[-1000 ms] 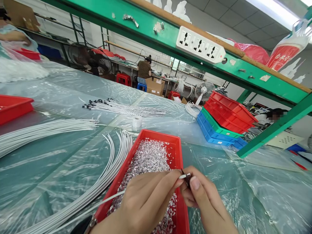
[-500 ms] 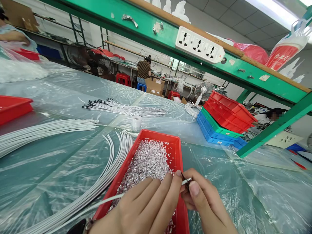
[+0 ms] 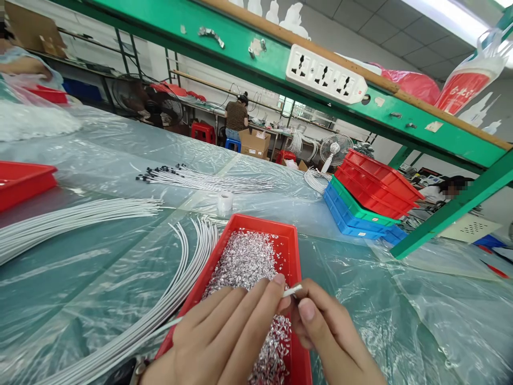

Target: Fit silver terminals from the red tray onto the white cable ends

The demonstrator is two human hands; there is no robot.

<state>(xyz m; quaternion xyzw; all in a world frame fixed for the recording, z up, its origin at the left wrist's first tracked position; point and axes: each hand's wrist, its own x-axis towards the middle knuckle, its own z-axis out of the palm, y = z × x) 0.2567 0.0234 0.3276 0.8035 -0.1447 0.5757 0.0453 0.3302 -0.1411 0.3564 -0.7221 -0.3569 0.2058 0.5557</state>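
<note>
Left hand (image 3: 224, 337) pinches thin white wire (image 3: 292, 291) near its tip, over near red plastic tray (image 3: 294, 251) of tiny shiny metal bits (image 3: 244, 262). Right hand (image 3: 328, 331) grip closed tight on same tip. Hands slid a bit left since a moment ago; small dark piece no longer shows at tip, perhaps now hidden by fingers. Clear plastic sheet covers desk (image 3: 100, 278).

— How many trays do you count on your bench?

— You have two red ones: the red tray (image 3: 294, 251) of silver pieces, too many to count, and a second red tray (image 3: 24, 182) at your far left. Beyond them sits one stack of crates (image 3: 368, 200).

— And cables?

— Three loose groups of white wires (image 3: 80, 216), none countable strand by strand, plus one tape roll (image 3: 225, 201). Overhead, one power strip (image 3: 325, 75) shows three sockets. One white fan (image 3: 335, 149) stands behind.
</note>
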